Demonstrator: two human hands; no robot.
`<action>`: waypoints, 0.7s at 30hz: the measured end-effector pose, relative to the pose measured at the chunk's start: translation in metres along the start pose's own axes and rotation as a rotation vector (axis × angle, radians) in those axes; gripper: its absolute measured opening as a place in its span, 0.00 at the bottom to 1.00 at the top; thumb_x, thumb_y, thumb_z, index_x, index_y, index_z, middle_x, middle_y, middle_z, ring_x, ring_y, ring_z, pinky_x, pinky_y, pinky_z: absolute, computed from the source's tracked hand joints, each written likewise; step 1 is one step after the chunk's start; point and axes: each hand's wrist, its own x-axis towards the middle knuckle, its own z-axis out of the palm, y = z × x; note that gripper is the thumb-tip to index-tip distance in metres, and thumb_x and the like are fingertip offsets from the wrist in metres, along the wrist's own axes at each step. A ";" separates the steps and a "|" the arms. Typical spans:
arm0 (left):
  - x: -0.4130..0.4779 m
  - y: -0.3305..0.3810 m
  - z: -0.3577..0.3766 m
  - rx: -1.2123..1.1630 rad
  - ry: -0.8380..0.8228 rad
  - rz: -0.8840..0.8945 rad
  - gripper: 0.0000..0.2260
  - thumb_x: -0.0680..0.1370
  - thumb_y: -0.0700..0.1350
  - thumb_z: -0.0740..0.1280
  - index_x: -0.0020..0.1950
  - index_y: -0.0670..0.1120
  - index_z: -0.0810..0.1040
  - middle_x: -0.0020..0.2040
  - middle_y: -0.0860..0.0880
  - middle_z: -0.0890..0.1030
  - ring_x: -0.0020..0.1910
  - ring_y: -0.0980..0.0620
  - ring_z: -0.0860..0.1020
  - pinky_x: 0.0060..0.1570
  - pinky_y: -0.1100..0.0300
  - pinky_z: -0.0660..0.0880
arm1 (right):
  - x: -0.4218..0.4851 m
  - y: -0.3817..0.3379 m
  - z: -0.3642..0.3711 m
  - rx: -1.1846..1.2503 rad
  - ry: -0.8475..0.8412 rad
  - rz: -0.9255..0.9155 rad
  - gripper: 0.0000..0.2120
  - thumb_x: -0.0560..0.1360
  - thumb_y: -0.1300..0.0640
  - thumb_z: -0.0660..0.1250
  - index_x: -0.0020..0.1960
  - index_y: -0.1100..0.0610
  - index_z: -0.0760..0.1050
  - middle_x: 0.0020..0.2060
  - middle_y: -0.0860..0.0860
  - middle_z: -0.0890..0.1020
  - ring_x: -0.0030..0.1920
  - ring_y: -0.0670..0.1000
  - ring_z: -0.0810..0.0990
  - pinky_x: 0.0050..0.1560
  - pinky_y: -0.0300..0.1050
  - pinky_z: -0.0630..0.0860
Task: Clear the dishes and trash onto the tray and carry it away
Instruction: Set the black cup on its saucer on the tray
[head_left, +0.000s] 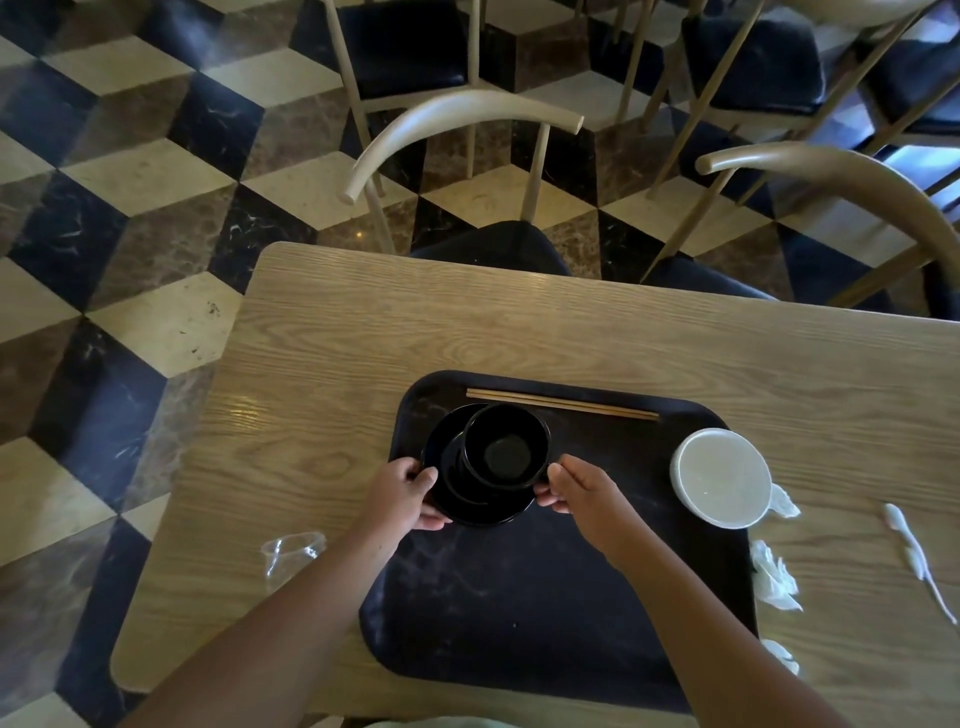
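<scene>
A black tray (545, 613) lies on the wooden table (363, 338). Over its far left part is a stack of black dishes: a wide black plate (483, 512) with a black bowl (506, 447) on top. My left hand (402, 491) grips the plate's left rim and my right hand (576, 483) grips its right rim. A pair of wooden chopsticks (563, 404) lies along the tray's far edge. A white lidded container (722, 475) sits at the tray's right side.
A clear plastic cup (291, 551) lies on its side left of the tray. Crumpled white napkins (774, 577) and a white plastic spoon (914, 556) lie on the table to the right. Two chairs (467, 119) stand at the table's far side.
</scene>
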 end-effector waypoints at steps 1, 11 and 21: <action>0.000 0.000 0.000 -0.001 0.001 0.008 0.08 0.82 0.41 0.63 0.53 0.36 0.73 0.51 0.34 0.79 0.30 0.42 0.84 0.27 0.53 0.80 | 0.000 0.000 -0.003 -0.025 -0.015 -0.004 0.14 0.84 0.56 0.56 0.48 0.60 0.77 0.47 0.54 0.83 0.50 0.54 0.82 0.58 0.53 0.77; 0.001 0.004 -0.001 0.004 0.010 0.057 0.07 0.81 0.42 0.63 0.45 0.41 0.72 0.44 0.39 0.78 0.31 0.41 0.84 0.28 0.52 0.80 | 0.018 -0.005 -0.012 -0.077 -0.125 -0.018 0.15 0.84 0.56 0.55 0.40 0.58 0.71 0.37 0.53 0.75 0.37 0.50 0.73 0.45 0.48 0.74; 0.004 0.008 -0.004 -0.011 0.027 0.069 0.06 0.81 0.41 0.64 0.55 0.39 0.74 0.47 0.40 0.80 0.29 0.45 0.83 0.29 0.52 0.82 | 0.028 -0.023 -0.015 -0.115 -0.231 -0.011 0.14 0.83 0.56 0.57 0.41 0.57 0.71 0.34 0.49 0.71 0.35 0.49 0.70 0.42 0.45 0.72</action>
